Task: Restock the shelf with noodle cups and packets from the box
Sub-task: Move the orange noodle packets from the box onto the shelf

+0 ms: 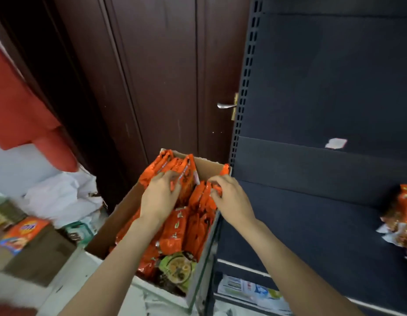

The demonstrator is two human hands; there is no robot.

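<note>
Both hands (160, 197) (230, 197) over orange packets (193, 226), fingertips buried, box (120, 215) cropped

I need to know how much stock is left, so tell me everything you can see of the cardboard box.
The cardboard box is plain brown, open-topped, standing left of the dark shelf. It is mostly filled with orange noodle packets on edge, plus one green packet at the near end. The left hand and right hand both reach in, grasping packets at the far end.

hands: two, left hand (160, 197), right hand (230, 197) | box (111, 224): one | orange packets (175, 226): too many to count | green packet (177, 270): one | shelf (312, 201): one
</note>
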